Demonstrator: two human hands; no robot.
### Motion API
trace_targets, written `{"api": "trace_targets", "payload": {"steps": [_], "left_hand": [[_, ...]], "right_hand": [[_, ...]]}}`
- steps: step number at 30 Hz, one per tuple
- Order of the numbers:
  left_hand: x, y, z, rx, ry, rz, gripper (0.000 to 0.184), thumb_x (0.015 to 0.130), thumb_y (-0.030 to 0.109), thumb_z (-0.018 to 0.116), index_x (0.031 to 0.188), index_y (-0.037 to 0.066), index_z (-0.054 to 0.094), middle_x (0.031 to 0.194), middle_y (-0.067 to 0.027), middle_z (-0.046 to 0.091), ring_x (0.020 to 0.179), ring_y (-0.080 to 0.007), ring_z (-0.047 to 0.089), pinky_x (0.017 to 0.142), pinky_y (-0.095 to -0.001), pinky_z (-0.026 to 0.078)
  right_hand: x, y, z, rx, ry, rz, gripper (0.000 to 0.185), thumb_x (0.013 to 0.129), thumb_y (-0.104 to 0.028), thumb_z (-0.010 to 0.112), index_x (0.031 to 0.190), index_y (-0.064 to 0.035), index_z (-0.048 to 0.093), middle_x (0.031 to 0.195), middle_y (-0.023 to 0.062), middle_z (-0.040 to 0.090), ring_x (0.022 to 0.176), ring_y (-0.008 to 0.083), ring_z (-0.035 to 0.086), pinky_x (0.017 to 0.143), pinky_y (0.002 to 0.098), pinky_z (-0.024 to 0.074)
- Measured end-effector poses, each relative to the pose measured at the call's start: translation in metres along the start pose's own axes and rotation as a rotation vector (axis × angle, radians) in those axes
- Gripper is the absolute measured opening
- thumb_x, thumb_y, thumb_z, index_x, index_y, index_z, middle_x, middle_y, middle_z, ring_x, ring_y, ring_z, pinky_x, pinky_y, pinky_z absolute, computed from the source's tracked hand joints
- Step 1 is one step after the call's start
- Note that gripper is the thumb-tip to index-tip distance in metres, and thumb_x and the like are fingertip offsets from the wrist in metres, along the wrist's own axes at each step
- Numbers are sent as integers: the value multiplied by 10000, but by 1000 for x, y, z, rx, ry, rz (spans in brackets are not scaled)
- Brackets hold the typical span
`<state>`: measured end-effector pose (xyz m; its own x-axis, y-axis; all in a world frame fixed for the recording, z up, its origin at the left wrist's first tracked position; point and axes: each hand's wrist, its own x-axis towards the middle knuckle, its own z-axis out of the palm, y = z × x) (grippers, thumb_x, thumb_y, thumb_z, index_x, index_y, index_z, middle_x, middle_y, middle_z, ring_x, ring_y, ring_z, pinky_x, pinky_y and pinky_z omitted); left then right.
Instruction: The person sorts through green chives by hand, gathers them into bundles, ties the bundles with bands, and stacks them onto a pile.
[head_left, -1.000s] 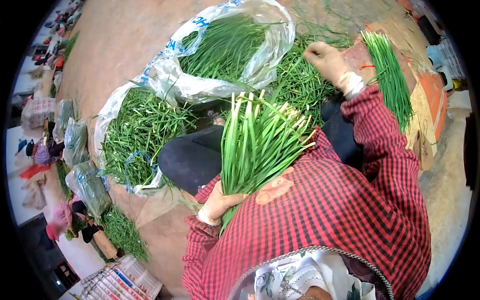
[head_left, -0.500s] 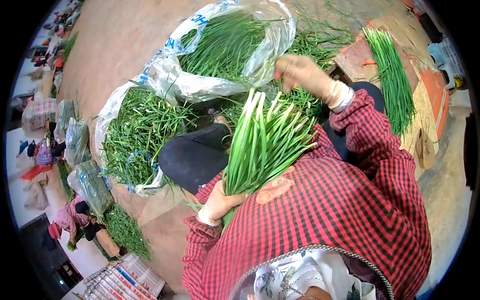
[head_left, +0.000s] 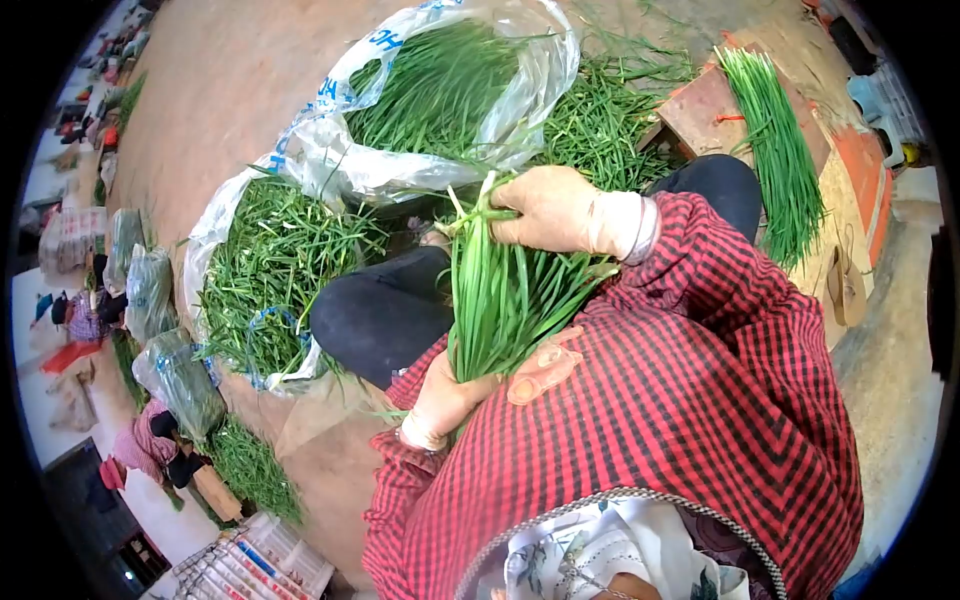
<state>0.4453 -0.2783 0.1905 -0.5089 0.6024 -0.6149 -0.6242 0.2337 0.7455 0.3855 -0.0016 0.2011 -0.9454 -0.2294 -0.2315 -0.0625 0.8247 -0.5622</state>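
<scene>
My left hand [head_left: 447,400] is wrapped snugly round the leafy lower end of the garlic chive bunch [head_left: 490,310], before my checked shirt [head_left: 660,420]; my right hand [head_left: 555,210] pinches stalks [head_left: 487,190] at its pale end. A firm, uncrushing left grip should keep everything aligned.

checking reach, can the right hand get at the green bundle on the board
Probably yes, once the right hand releases the held stalks: the knee lies between it and the green bundle, but the way above looks free.
</scene>
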Motion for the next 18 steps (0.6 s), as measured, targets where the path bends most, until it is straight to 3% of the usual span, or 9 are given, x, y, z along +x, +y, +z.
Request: {"api": "trace_targets", "payload": {"steps": [2,4,6,9,11,12,14,15,18], "left_hand": [[-2,-4,-2,10,-3,-34,387,806,-33,660,1186,0,592,1096,-42,669,978,-121,618,876,-288,481],[1,-3,-2,-30,0,-19,377,807,-34,661,1177,2,598,1089,-43,671,967,-123,620,871,-287,482],[2,1,-2,-119,18,-19,395,777,-107,633,1155,3,598,1069,-52,668,925,-141,629,832,-308,499],[4,5,-7,-160,15,-43,369,767,-103,635,1121,-1,613,1028,-49,673,911,-144,630,819,-301,497],[7,5,-4,-136,11,-44,364,768,-104,631,1117,-1,614,1023,-48,672,902,-142,630,811,-298,496],[9,5,-2,-115,13,-42,360,769,-105,627,1113,-2,615,1017,-46,671,893,-140,629,804,-296,496],[13,4,3,-49,15,-16,355,771,-105,622,1111,-2,614,1010,-44,671,881,-138,628,796,-296,496],[13,3,4,12,26,12,351,774,-105,618,1110,-3,614,1004,-41,671,868,-136,627,788,-295,496],[12,2,6,14,47,27,338,781,-102,613,1105,-4,613,993,-38,672,850,-131,626,781,-293,497]], "right_hand": [[8,6,8,146,105,-79,370,839,-377,593,1040,-84,697,899,202,682,860,378,659,790,461,519],[15,1,-5,436,133,-180,374,861,-344,611,1091,-58,678,857,168,694,813,322,676,773,408,528],[5,0,-22,903,-121,129,329,901,-301,650,1086,-31,672,707,37,623,526,98,575,505,264,485],[0,-1,-30,1019,-152,90,310,896,-291,657,1028,-11,671,676,25,604,452,87,533,434,244,443],[1,0,-31,774,-184,171,252,928,-253,632,1018,-22,676,646,-17,561,415,46,472,394,207,407],[5,-3,-29,567,-196,203,282,897,-271,644,991,-6,671,663,61,610,472,138,555,467,288,473],[14,8,0,181,-7,-11,337,857,-308,647,960,12,667,710,161,641,605,259,625,617,371,518],[15,4,0,160,-51,81,381,826,-341,645,949,19,669,754,226,634,747,345,637,753,414,505],[16,5,5,346,44,69,311,839,-298,658,909,5,681,729,181,656,628,266,638,642,366,525]]}}
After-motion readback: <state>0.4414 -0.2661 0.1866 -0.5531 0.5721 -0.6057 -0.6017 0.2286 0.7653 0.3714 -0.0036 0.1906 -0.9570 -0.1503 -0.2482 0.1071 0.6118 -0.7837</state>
